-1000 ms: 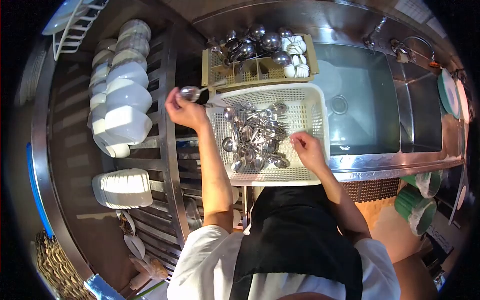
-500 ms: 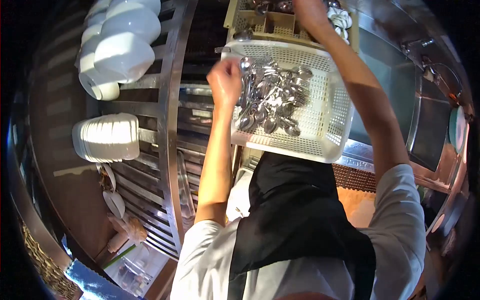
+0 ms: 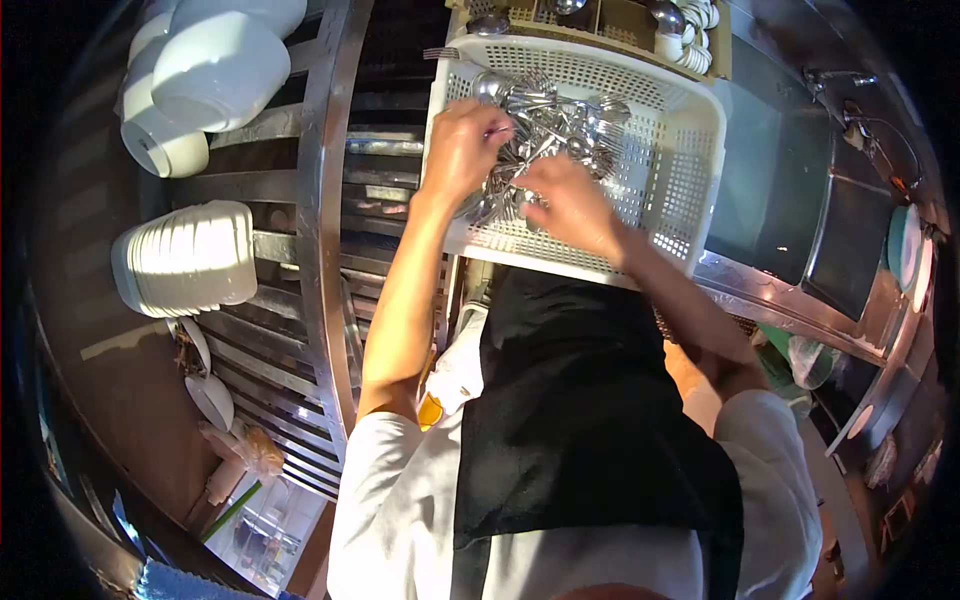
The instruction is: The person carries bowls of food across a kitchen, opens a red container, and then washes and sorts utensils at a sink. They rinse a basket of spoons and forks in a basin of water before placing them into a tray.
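A white perforated plastic basket (image 3: 690,150) holds a jumbled heap of metal spoons and forks (image 3: 560,125). Over the left part of the heap, my left hand (image 3: 462,150) is closed, with a thin glint of a cutlery handle at its fingertips; which kind it is cannot be made out. My right hand (image 3: 572,203) reaches down to the front of the heap, slightly blurred, thumb and fingers apart and nothing visible between them. One fork (image 3: 440,53) lies at the basket's far left corner, its tines pointing outward.
Beyond the basket stands a beige divided cutlery tray (image 3: 620,35) with spoons and white ceramic pieces (image 3: 692,45). White bowls (image 3: 215,70) and stacked white dishes (image 3: 190,258) sit on the slatted metal rack (image 3: 330,200) to the left. A sink (image 3: 765,170) is at right.
My right hand has come back from the divided tray to the cutlery heap. My left hand has moved inward over the basket. The view has shifted, with the basket now higher in frame.
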`<control>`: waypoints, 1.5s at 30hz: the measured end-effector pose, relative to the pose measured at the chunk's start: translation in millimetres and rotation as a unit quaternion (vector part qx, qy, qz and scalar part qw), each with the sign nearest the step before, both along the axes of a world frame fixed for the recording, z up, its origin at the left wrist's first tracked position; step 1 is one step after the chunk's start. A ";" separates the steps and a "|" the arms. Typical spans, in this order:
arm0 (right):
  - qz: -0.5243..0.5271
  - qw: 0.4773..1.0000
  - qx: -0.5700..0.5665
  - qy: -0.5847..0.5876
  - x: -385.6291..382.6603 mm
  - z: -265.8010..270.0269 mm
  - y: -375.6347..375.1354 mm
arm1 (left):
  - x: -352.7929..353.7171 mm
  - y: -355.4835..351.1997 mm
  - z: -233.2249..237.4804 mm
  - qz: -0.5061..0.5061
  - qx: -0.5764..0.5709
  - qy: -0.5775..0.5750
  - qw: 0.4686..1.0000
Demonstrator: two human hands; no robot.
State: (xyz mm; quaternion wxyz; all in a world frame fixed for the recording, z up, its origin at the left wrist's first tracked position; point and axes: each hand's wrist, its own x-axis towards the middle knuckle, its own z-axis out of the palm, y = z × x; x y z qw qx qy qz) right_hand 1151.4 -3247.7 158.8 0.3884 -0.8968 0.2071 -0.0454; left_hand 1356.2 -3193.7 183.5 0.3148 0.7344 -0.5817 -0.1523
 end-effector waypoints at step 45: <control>-0.544 0.832 0.092 0.060 -17.0 -112.0 -120.6 | -36.2 43.2 -7.1 0.354 0.253 -0.086 0.896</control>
